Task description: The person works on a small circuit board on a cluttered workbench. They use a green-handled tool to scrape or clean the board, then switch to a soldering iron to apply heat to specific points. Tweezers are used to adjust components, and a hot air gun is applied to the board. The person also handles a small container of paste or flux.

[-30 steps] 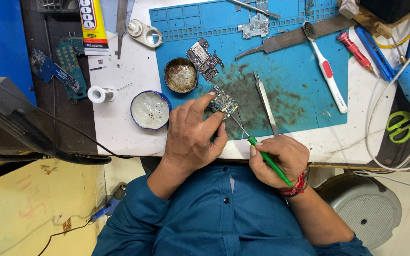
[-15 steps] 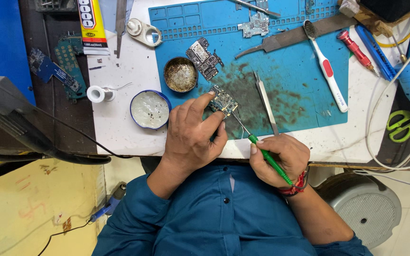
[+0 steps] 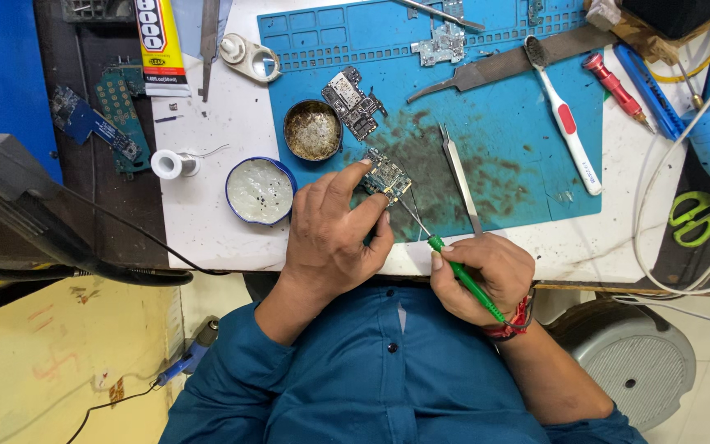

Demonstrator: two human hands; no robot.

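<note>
Two bare hands work at the near edge of a white worktop (image 3: 207, 238) covered in large part by a blue repair mat (image 3: 527, 123). On the mat, from larger to smaller, lie a flat metal file (image 3: 503, 67), a white toothbrush with a red grip (image 3: 564, 127), steel tweezers (image 3: 459, 177) and a second bare circuit board (image 3: 353, 103). Beside the mat's left edge stand a round blue-rimmed tin of pale paste (image 3: 260, 191) and a smaller dark tin of brownish residue (image 3: 312, 130).

The left hand (image 3: 330, 234) rests on the worktop edge, its fingers (image 3: 347, 177) spread, with the forefinger tip and thumb pressed on the small circuit board (image 3: 386, 175). That board lies flat on the mat just left of the tweezers, its long axis running diagonally from upper left to lower right.

The right hand (image 3: 482, 275) has its fingers pressed together around a green-handled probe tool (image 3: 462, 275), pinching it like a pen. The tool's long axis also runs diagonally, handle toward the lower right at the wrist, thin metal tip pointing up and left to the lower right corner of the board, where it touches or nearly touches; I cannot tell which.

Compared with half a second ago, nothing visibly differs: both hands, board and tool keep the same places and angles.
</note>
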